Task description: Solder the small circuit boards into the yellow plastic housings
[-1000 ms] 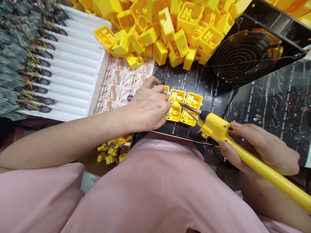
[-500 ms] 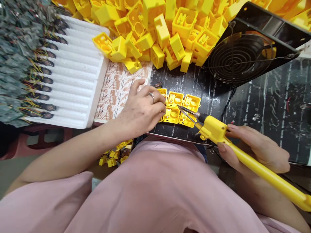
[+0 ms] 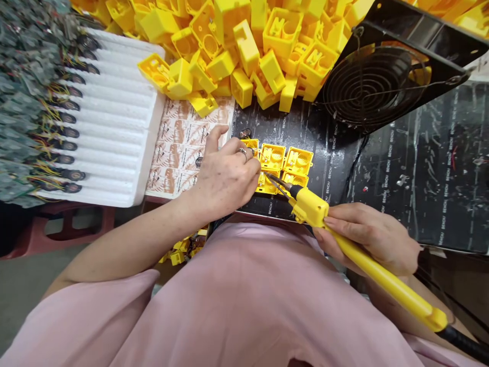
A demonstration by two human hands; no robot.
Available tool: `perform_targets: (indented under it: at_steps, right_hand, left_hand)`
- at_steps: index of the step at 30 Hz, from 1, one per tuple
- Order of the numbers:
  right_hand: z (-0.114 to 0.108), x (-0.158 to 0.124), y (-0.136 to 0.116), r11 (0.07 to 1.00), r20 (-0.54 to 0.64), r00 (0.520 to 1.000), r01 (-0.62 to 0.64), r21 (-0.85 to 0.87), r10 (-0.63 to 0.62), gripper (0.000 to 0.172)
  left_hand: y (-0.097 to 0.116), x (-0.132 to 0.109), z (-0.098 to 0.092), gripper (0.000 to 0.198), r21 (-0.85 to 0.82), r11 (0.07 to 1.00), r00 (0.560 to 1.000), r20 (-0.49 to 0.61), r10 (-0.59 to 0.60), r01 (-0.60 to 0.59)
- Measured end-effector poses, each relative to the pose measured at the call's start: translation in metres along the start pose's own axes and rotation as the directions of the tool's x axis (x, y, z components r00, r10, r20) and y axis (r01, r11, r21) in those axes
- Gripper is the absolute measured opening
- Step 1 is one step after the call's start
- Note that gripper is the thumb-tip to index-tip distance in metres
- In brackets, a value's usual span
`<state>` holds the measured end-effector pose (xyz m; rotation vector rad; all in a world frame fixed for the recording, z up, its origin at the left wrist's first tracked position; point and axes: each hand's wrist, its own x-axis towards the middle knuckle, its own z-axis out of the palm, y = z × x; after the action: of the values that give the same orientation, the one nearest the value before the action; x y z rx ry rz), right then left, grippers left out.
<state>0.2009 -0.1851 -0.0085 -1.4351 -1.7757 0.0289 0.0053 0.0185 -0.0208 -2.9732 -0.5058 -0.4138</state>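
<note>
My right hand [image 3: 370, 234] is wrapped around the yellow handle of a soldering iron [image 3: 311, 206]. Its dark metal tip and a thin guide beside it point into the lower row of small open yellow plastic housings [image 3: 272, 157], set out in two rows on the bench. My left hand [image 3: 231, 176], with a ring on one finger, covers the leftmost housings. Its fingers curl down and press together while one finger sticks up; whatever lies between the fingertips is hidden. A small round black part [image 3: 245, 133] with wires sits just beyond this hand.
A heap of yellow housings [image 3: 244, 48] spreads along the back. At the right back a black fan [image 3: 362, 92] stands tilted. On the left, a white foam tray [image 3: 114, 117] bears wired round parts beside piled grey-green pieces [image 3: 23, 102]. More yellow pieces [image 3: 178, 255] lie below the bench edge.
My right hand has brought the soldering iron leftward, its tip now at a lower housing nearer my left hand. My left hand stays over the left housings. The whole view has shifted slightly.
</note>
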Motion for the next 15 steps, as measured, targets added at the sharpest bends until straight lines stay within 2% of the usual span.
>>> perform_targets:
  at_steps: [4, 7, 9, 11, 15]
  right_hand:
    - [-0.001, 0.009, -0.003, 0.998, 0.057, 0.996, 0.066, -0.013, -0.065, 0.03]
    - [-0.005, 0.012, -0.005, 0.993, 0.111, 0.988, 0.111, -0.039, -0.106, 0.025]
    - [-0.011, 0.013, -0.005, 0.992, 0.124, 0.986, 0.118, -0.047, -0.111, 0.017]
    - [-0.017, 0.011, -0.005, 0.997, 0.128, 0.991, 0.053, -0.061, -0.045, 0.006]
    - [-0.024, 0.002, -0.001, 0.988, 0.147, 0.98, -0.122, -0.099, 0.136, 0.019]
  left_hand:
    - [-0.001, 0.005, -0.005, 0.025, -0.088, 0.996, 0.996, 0.084, -0.011, 0.018]
    - [-0.002, 0.01, -0.01, 0.022, -0.119, 0.993, 0.989, 0.149, 0.004, 0.014]
    - [-0.003, 0.013, -0.014, 0.023, -0.053, 0.998, 0.981, 0.189, 0.046, -0.037]
    - [-0.003, 0.016, -0.018, 0.028, 0.028, 0.995, 0.971, 0.222, 0.091, -0.1]
    - [-0.003, 0.019, -0.02, 0.032, 0.087, 0.986, 0.965, 0.234, 0.118, -0.142]
